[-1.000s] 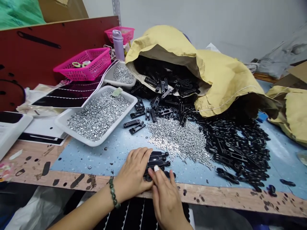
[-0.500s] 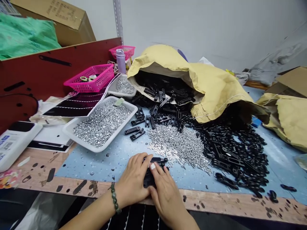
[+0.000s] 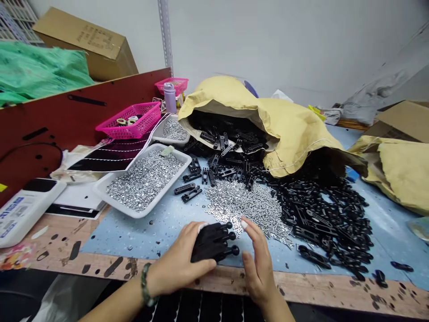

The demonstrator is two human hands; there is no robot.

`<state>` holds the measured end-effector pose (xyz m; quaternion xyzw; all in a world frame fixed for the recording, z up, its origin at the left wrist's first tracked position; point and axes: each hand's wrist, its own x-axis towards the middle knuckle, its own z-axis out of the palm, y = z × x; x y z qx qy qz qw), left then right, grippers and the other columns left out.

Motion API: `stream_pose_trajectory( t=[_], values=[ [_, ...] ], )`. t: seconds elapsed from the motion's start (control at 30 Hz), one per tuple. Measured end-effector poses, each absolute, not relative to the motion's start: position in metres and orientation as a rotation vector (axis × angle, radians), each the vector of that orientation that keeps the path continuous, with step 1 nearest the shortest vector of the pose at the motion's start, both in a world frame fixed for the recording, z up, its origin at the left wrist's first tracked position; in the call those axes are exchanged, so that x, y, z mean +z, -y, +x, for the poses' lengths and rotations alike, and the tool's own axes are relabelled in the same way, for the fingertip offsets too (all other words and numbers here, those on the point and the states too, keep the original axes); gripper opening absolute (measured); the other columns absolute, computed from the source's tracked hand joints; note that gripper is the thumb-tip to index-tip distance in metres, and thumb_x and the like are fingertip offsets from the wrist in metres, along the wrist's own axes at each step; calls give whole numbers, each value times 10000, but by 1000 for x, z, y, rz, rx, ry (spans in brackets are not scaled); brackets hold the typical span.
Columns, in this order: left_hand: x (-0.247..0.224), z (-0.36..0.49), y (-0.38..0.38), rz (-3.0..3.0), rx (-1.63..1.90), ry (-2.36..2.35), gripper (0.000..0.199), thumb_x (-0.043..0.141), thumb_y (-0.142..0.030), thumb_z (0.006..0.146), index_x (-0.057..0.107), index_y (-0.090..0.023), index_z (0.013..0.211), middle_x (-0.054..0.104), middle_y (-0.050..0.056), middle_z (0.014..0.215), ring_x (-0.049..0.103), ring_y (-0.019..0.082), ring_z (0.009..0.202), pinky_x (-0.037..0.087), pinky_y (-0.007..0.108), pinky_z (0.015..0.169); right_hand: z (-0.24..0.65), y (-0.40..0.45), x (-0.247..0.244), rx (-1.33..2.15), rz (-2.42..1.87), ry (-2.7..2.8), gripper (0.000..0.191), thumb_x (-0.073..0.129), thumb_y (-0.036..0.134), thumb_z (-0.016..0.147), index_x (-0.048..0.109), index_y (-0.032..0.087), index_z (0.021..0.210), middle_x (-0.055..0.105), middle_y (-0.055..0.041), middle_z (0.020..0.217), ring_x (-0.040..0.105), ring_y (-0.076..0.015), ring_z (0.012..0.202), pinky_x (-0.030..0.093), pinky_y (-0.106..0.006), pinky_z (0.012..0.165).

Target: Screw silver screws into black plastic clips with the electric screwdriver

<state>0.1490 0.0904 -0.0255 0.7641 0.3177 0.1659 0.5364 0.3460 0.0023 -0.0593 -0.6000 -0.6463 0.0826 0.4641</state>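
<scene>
My left hand [image 3: 182,257], with a green bead bracelet at the wrist, is wrapped round a bunch of black plastic arms with ball ends [image 3: 214,241]. The balls point to the right. Just right of them my right hand [image 3: 259,261] is raised with thumb and fingers apart, holding nothing. Beyond the hands lies a heap of silver screws and nuts [image 3: 248,203] on the blue mat [image 3: 167,232]. Several loose black slotted clamp pieces [image 3: 192,193] lie left of that heap.
A white tray of nuts [image 3: 142,214] stands left, with a smaller tray of screws [image 3: 186,141] behind. Yellow sacks [image 3: 295,129] spill black parts at the back. A pile of black parts [image 3: 338,223] covers the right. Pink basket [image 3: 152,123] and white scale [image 3: 28,210] sit at left.
My right hand has come off the black arms and moved right, opening. The left hand has kept its grip, and the ball ends now show. The camera view has shifted slightly.
</scene>
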Motion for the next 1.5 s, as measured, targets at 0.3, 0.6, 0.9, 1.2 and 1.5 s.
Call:
stream_pose_trajectory(
  t=[0.3,0.6,0.9,1.2,1.5],
  values=[
    [-31,133,-90,514,15,-695,480,664,-521,704,658,-101,937,655,87,819,600,163,675,415,195,484,310,-31,-48,435,-1357,1586,271,322,332,969,553,200,919,571,-7,718,548,-128,617,419,-231,588],
    [-33,122,-76,2246,557,-1192,694,544,-522,827,325,-210,1407,379,138,1415,325,339,1308,327,544,1024,310,-53,-75,407,-1880,1436,337,361,300,934,537,211,661,491,34,531,473,-127,496,317,-222,492],
    [-66,151,-74,2902,401,-876,695,458,-516,877,208,-233,1460,293,116,1493,222,383,1362,243,654,1015,340,70,-51,258,-1659,1537,237,393,217,916,628,216,950,624,-63,884,578,-179,859,465,-303,786],
    [-80,205,23,2851,383,49,583,519,-353,888,310,-264,1425,524,49,1340,527,233,1182,479,329,937,384,174,-187,526,-1976,553,396,545,382,800,599,142,1110,661,-130,1051,634,-250,948,516,-353,770],
    [-143,218,50,3018,216,43,705,532,-306,845,203,-269,1468,356,71,1466,385,309,1305,433,446,948,394,120,-205,823,-1685,555,358,555,429,819,673,211,1077,709,-29,1043,631,-222,1005,468,-320,867]
  ],
)
